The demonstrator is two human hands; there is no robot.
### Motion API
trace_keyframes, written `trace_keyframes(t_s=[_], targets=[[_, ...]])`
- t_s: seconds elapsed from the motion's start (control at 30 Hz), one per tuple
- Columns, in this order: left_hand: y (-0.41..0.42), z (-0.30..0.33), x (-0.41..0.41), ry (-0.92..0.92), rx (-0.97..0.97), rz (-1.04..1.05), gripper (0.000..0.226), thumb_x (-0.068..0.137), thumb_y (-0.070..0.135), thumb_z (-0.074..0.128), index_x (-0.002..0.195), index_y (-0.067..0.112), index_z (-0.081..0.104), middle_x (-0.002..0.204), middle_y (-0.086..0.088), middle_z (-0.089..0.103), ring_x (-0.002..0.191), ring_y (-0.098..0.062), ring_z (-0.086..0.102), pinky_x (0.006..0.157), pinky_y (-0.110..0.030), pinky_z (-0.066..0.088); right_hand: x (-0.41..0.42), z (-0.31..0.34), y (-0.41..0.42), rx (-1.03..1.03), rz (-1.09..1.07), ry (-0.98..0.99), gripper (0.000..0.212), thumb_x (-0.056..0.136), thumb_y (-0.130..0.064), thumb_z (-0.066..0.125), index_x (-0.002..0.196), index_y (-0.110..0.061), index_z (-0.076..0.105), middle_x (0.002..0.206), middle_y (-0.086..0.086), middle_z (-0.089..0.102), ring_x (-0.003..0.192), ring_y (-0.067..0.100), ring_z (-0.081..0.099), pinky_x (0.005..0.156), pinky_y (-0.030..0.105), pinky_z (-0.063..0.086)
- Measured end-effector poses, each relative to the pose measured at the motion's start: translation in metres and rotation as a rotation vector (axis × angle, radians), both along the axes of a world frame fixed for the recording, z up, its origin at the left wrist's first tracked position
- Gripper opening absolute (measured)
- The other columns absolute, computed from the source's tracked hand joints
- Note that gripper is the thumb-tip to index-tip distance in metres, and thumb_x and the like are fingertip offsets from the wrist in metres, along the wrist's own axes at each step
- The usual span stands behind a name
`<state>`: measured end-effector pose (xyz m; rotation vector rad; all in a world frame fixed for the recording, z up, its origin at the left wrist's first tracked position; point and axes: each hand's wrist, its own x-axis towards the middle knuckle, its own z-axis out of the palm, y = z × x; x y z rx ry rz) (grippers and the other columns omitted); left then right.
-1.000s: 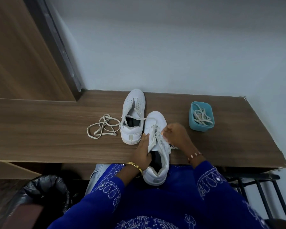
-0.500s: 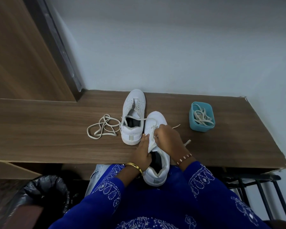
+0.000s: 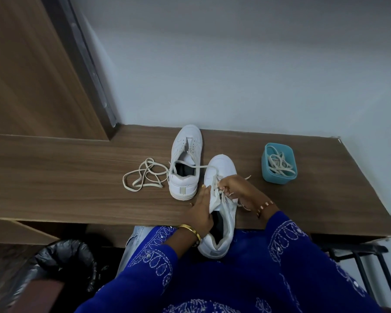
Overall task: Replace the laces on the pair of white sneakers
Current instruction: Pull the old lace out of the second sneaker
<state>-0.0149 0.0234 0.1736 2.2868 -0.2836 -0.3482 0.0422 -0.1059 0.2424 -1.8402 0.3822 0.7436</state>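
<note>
Holding coiled laces (image 3: 280, 164), teal tub (image 3: 266, 171) on desk (image 3: 77, 177); both hands' grip pinching near sneaker (image 3: 224, 177).

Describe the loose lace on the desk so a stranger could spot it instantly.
Start at the wooden desk and find the far sneaker, standing untouched by either hand. Just left of its heel lies the loose lace, a flat tangle on bare wood, unlike the laces in the teal tub.

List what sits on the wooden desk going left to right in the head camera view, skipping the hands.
Loose lace → far sneaker → near sneaker, which hangs over the desk's front edge → teal tub with laces in it.
</note>
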Motion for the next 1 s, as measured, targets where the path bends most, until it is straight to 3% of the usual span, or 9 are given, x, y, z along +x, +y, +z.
trace_keyframes(t_s=[0.2, 0.33, 0.5, 0.6, 0.7, 0.77, 0.83, 0.9, 1.0], targets=[[-0.002, 0.0, 0.006, 0.037, 0.066, -0.012, 0.078, 0.084, 0.004, 0.045, 0.148, 0.014, 0.002, 0.157, -0.002, 0.0, 0.138, -0.024, 0.029, 0.1, -0.035, 0.038, 0.005, 0.035, 0.005, -0.29, 0.229, -0.27, 0.035, 0.086, -0.019, 0.063, 0.057, -0.008, 0.047, 0.059, 0.001, 0.044, 0.054, 0.008, 0.039, 0.053, 0.02, 0.031], [-0.004, -0.001, 0.003, 0.031, 0.083, -0.003, 0.079, 0.083, 0.001, 0.045, 0.148, 0.013, 0.002, 0.157, -0.002, 0.0, 0.127, -0.029, 0.042, 0.089, -0.033, 0.042, 0.006, 0.054, 0.0, -0.287, 0.239, -0.376, 0.034, 0.085, -0.022, 0.065, 0.071, 0.01, 0.065, 0.067, 0.01, 0.059, 0.062, 0.013, 0.05, 0.062, 0.022, 0.037], [-0.005, -0.007, 0.003, 0.038, 0.092, 0.0, 0.081, 0.081, 0.002, 0.046, 0.148, 0.013, 0.002, 0.157, -0.002, 0.0, 0.122, -0.031, 0.048, 0.094, -0.042, 0.044, 0.003, 0.049, -0.003, -0.08, 0.102, -0.325, 0.032, 0.087, -0.018, 0.062, 0.068, 0.008, 0.064, 0.065, 0.014, 0.062, 0.061, 0.014, 0.057, 0.073, 0.026, 0.05], [-0.006, -0.003, 0.006, 0.07, 0.172, 0.002, 0.08, 0.083, 0.005, 0.046, 0.149, 0.014, 0.001, 0.157, 0.0, -0.002, 0.119, -0.032, 0.049, 0.094, -0.04, 0.042, 0.003, 0.047, -0.004, -0.04, 0.057, -0.3, 0.024, 0.087, -0.014, 0.062, 0.068, 0.001, 0.063, 0.055, 0.006, 0.053, 0.049, 0.012, 0.05, 0.061, 0.025, 0.051], [-0.009, -0.001, 0.007, 0.074, 0.191, 0.006, 0.08, 0.082, 0.005, 0.046, 0.148, 0.014, 0.002, 0.157, 0.001, -0.001, 0.118, -0.034, 0.049, 0.095, -0.043, 0.04, 0.012, 0.054, -0.002, -0.45, 0.303, -0.509, 0.023, 0.084, -0.015, 0.064, 0.068, 0.001, 0.069, 0.047, 0.0, 0.046, 0.039, 0.007, 0.036, 0.043, 0.014, 0.035], [-0.01, -0.002, 0.008, 0.095, 0.196, -0.005, 0.082, 0.082, 0.004, 0.046, 0.148, 0.016, 0.0, 0.157, 0.002, -0.002, 0.117, -0.034, 0.05, 0.096, -0.045, 0.04, 0.014, 0.054, 0.003, -0.73, 0.406, -0.623, 0.038, 0.083, -0.025, 0.065, 0.051, -0.007, 0.055, 0.048, 0.0, 0.04, 0.044, 0.009, 0.034, 0.051, 0.023, 0.034], [-0.01, -0.002, 0.008, 0.103, 0.209, -0.012, 0.082, 0.082, 0.005, 0.046, 0.148, 0.017, -0.001, 0.157, 0.003, -0.003, 0.116, -0.034, 0.052, 0.097, -0.046, 0.039, 0.014, 0.05, 0.006, -0.8, 0.4, -0.721, 0.051, 0.081, -0.033, 0.066, 0.045, -0.014, 0.035, 0.049, -0.002, 0.032, 0.045, 0.009, 0.03, 0.052, 0.024, 0.029], [-0.01, -0.002, 0.008, 0.093, 0.206, -0.008, 0.081, 0.083, 0.005, 0.046, 0.149, 0.018, 0.0, 0.157, 0.004, -0.003, 0.115, -0.034, 0.052, 0.096, -0.045, 0.039, 0.014, 0.046, 0.004, -0.579, 0.336, -0.752, 0.056, 0.08, -0.035, 0.068, 0.044, -0.014, 0.03, 0.046, -0.002, 0.029, 0.04, 0.009, 0.026, 0.046, 0.023, 0.025], [-0.01, -0.001, 0.008, 0.106, 0.22, -0.011, 0.081, 0.083, 0.005, 0.045, 0.149, 0.017, -0.001, 0.157, 0.003, -0.004, 0.119, -0.034, 0.049, 0.099, -0.047, 0.037, 0.013, 0.05, -0.012, -0.078, 0.102, -0.556, 0.041, 0.081, -0.029, 0.068, 0.054, -0.005, 0.049, 0.051, 0.009, 0.047, 0.04, 0.007, 0.045, 0.055, 0.026, 0.041]])
